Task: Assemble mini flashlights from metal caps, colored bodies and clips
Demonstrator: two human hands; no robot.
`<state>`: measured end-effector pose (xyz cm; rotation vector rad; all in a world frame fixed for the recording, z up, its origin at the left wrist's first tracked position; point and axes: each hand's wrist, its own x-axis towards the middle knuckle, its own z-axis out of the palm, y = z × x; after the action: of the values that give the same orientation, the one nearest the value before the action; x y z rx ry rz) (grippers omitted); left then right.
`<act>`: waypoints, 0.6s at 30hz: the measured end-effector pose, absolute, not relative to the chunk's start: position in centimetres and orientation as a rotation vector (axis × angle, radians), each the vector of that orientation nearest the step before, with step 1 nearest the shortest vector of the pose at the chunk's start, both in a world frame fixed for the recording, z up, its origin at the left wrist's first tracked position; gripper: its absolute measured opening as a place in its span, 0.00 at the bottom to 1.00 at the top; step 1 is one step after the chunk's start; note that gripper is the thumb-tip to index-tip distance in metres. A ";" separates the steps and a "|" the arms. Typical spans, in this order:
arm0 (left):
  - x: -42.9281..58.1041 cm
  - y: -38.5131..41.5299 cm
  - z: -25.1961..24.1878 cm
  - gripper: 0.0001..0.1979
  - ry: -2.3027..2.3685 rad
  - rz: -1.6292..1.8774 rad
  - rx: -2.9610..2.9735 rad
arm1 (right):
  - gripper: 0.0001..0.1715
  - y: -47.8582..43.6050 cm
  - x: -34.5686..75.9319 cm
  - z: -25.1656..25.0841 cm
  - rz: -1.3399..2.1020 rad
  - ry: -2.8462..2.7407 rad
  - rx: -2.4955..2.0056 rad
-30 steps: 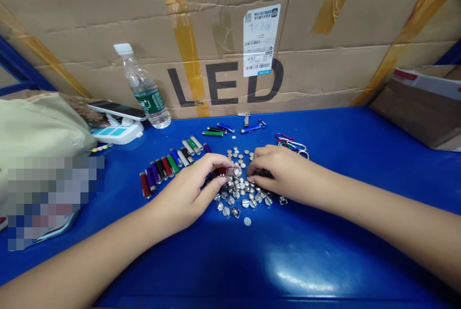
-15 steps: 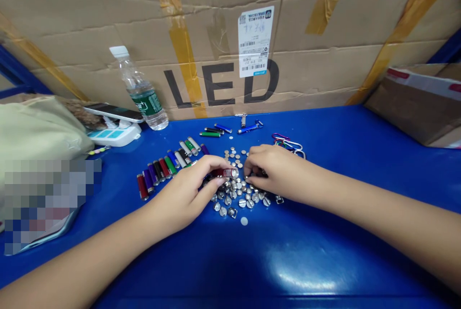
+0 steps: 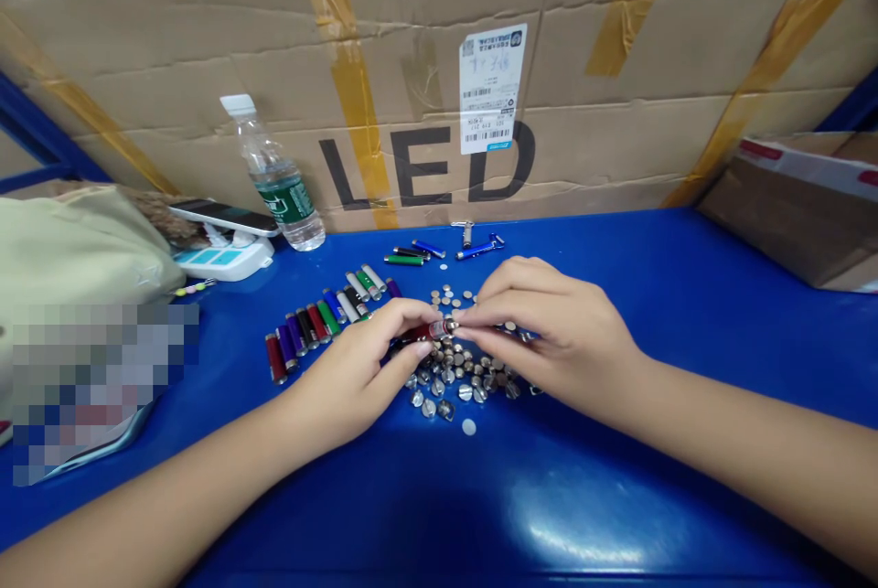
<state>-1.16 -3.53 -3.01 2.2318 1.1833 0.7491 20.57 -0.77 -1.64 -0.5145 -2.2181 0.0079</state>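
My left hand (image 3: 374, 355) grips a small dark red metal flashlight tube (image 3: 426, 332), its silvery open end pointing right. The fingertips of my right hand (image 3: 541, 323) are pinched together at that end, on a small silvery piece (image 3: 451, 325) too little to name surely. Below both hands lies a heap of button cells and shiny round metal caps (image 3: 466, 391), partly covered by the fingers. Left of my left hand, several coloured tubes (image 3: 308, 325) lie side by side in rows.
Behind the blue table (image 3: 617, 497) stands a large cardboard box (image 3: 604, 140). A water bottle (image 3: 292, 195), a power strip (image 3: 226, 259) with a phone (image 3: 223, 215) and a pale bag (image 3: 75, 250) are at left. Several finished-looking flashlights (image 3: 480, 248) lie at the back.
My right hand has moved up and left from the heap to the open end of the red tube. My left hand still holds the tube. The view has shifted slightly.
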 end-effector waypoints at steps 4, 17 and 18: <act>-1.2 -3.6 -3.2 0.10 1.146 0.787 2.180 | 0.08 -0.5 20.8 -2.1 -0.103 -2.257 -0.479; -1.4 -3.2 -3.4 0.11 1.220 0.881 2.094 | 0.10 0.9 21.3 -2.3 0.079 -2.260 -0.704; -1.4 -3.2 -3.4 0.11 1.226 0.898 2.076 | 0.10 1.4 21.5 -2.4 0.074 -2.280 -0.778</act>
<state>-1.44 -3.16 -3.42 2.0759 1.2257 0.8979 21.46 1.39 -2.42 -0.7776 -2.2800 0.0738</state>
